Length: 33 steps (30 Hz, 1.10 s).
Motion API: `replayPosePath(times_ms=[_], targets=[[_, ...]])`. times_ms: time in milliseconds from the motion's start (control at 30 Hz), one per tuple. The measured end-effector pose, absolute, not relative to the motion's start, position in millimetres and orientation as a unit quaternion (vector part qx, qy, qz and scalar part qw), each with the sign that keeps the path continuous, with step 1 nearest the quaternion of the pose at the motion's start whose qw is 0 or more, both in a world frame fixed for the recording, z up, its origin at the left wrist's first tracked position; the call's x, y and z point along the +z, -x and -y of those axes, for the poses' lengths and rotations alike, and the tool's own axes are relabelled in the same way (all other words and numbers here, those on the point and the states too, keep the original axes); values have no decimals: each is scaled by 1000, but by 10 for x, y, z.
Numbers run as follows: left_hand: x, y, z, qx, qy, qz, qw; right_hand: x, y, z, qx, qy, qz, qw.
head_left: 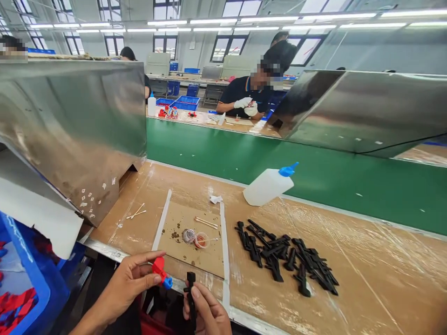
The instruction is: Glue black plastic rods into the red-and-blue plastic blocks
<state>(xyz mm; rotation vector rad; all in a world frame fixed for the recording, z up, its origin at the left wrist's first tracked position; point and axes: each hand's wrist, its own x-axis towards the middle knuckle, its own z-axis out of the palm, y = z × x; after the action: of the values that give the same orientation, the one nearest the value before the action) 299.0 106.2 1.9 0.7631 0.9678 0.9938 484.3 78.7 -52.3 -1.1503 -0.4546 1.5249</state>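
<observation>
My left hand [127, 288] pinches a small red and blue plastic part [159, 270] between thumb and fingers, its blue end turned down and to the right. Close by on the right, my right hand [207, 309] grips a black plastic stick-shaped part [191, 291], held upright with its square end on top. The two parts are apart, over the table's front edge. Beyond them lies a taped cardboard sheet [206, 263] bearing two small round containers [199, 240] and some cotton swabs [206, 222]. A pile of similar black parts [279, 249] lies to the right.
A white bottle with a blue cap [268, 186] leans behind the pile. Crossed cotton swabs [137, 211] lie left of the cardboard. A blue bin [38, 279] holds red and blue parts. Metal panels [80, 121] flank a green belt [216, 144]; a gloved person [246, 95] sits beyond.
</observation>
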Motion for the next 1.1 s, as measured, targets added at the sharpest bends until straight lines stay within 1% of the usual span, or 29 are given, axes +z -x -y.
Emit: replayPosePath(times_ms=[67,167,433,667,833,1033,1100], targets=[[21,-2993,-1069,446,-348,-448,692,-486,-4806,-801,655,486,162,556],[20,-3004,-1067,437,-377,-470,668,-449,-4757,-795,654,482,161,561],[70,-3036,-1064,403,-464,-544,571,-447,-4669,-730,618,518,252,535],[84,-3094,-1055,401,-490,-547,548,-451,-4666,-721,550,549,309,549],[88,-3150,-1074,394,-510,-556,525,-454,-4681,-740,544,529,329,562],[36,-3194,-1111,397,-517,-560,511,-562,-4678,-739,531,515,386,551],[20,-3209,-1112,399,-521,-572,491,-607,-4647,-725,503,527,401,556]])
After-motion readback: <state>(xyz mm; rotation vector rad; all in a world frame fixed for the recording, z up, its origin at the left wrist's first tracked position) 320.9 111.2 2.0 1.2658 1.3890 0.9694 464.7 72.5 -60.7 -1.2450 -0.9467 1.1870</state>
